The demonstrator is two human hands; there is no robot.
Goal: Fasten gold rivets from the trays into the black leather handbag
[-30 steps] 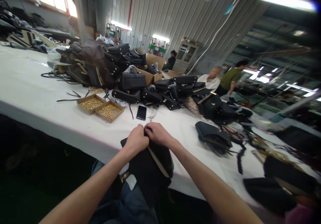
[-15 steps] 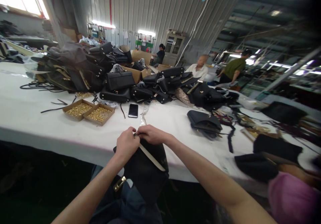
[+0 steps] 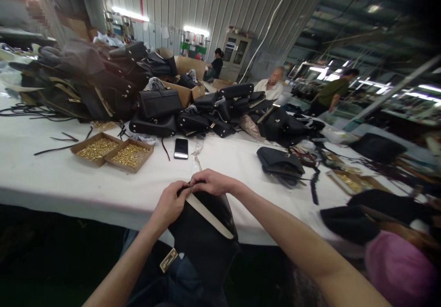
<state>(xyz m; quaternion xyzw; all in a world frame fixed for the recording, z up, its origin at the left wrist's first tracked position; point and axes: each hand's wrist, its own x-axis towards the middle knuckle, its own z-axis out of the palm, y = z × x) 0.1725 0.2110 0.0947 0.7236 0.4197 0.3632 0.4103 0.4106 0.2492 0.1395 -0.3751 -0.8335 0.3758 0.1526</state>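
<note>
Head view shows the left hand and right hand both pinching the top edge of a black bag hanging over the white desk's near edge.

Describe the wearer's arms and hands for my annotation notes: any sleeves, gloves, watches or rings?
Both forearms are bare as far as the picture shows, with no sleeve in view. The left hand and right hand wear no gloves. No watch, bracelet or ring shows on either wrist or on the fingers that can be seen. Blue denim trousers cover the lap below the arms.
</note>
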